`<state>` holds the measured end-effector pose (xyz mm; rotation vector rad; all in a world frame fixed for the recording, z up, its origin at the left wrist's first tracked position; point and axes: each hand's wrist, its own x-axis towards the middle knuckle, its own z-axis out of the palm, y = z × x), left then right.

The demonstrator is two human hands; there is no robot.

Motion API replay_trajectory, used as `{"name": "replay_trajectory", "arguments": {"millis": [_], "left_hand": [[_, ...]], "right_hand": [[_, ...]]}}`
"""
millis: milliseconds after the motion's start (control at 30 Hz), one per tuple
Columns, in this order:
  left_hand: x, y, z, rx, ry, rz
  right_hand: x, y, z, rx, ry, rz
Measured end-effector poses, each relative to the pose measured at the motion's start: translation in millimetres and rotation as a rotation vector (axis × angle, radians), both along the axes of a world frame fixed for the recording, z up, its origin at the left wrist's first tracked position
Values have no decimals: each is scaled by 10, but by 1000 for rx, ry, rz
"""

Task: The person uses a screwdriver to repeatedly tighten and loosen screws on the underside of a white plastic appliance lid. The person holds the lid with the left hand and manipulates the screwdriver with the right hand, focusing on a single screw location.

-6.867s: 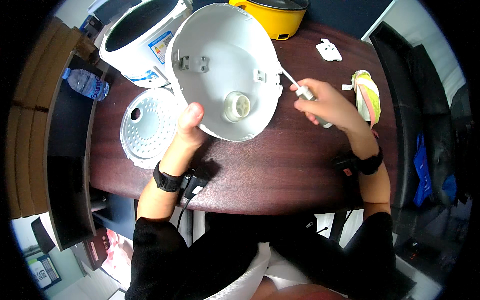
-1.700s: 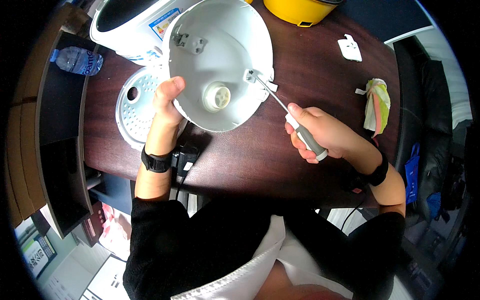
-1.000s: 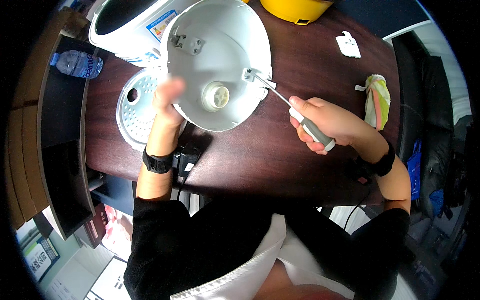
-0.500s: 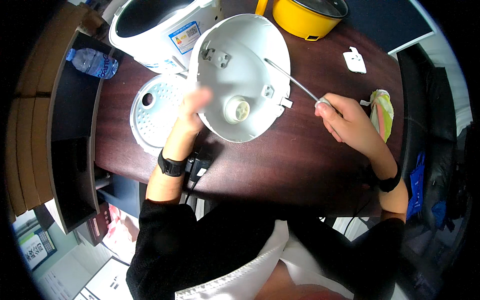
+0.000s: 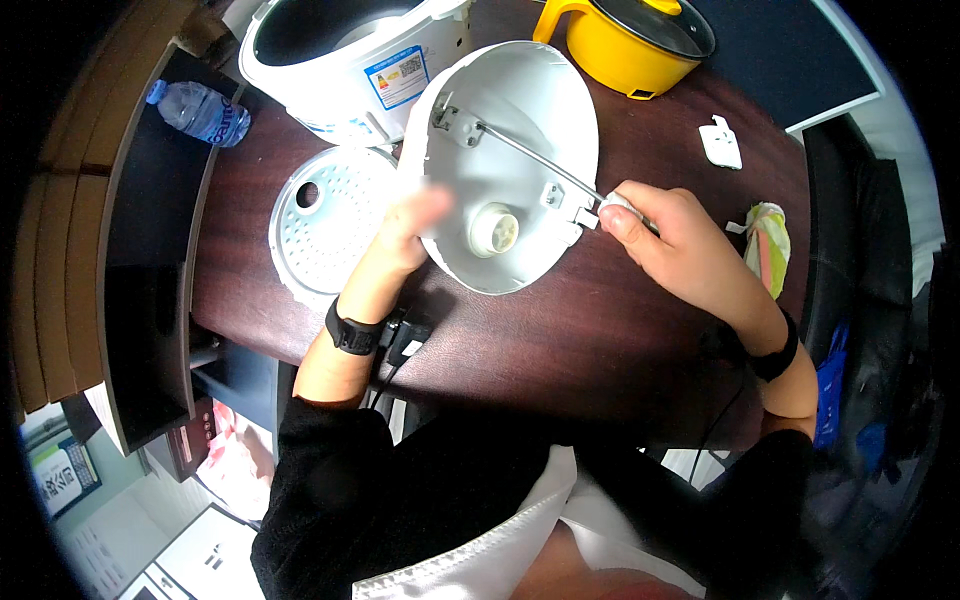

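My left hand (image 5: 405,230) grips the near left rim of a hollow white plastic lid shell (image 5: 530,100), its thumb blurred over the edge. The shell's inside faces up and shows a round vent fitting (image 5: 494,231) and small metal-and-plastic hinge parts. My right hand (image 5: 680,245) is closed round the handle of a screwdriver (image 5: 545,164). The shaft reaches left across the shell, with its tip at the bracket (image 5: 459,127) on the inner left wall. A round white perforated plate (image 5: 335,240) lies on the table left of the shell.
Behind stands an open white rice cooker body (image 5: 330,95). A yellow pot (image 5: 615,60) with a glass lid is at the back right. Further right lie a small white plastic piece (image 5: 720,145) and a folded striped cloth (image 5: 767,250). A water bottle (image 5: 200,113) lies on the left.
The screwdriver has moved left and its tip has gone from mid-shell to the bracket on the left inner wall. The view has shifted slightly; my left hand keeps its grip on the shell.
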<state>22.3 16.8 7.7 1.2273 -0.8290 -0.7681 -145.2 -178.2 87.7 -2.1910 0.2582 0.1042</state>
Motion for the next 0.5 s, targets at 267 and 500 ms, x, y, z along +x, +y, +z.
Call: {"name": "replay_trajectory", "arguments": {"millis": [267,500], "left_hand": [[-32,-76,34,-22,8,17],[-46,-66,63,-17,13,20]], "right_hand": [[-23,152,16,204,236,-60],[-53,255,15,423,313,-69]]}}
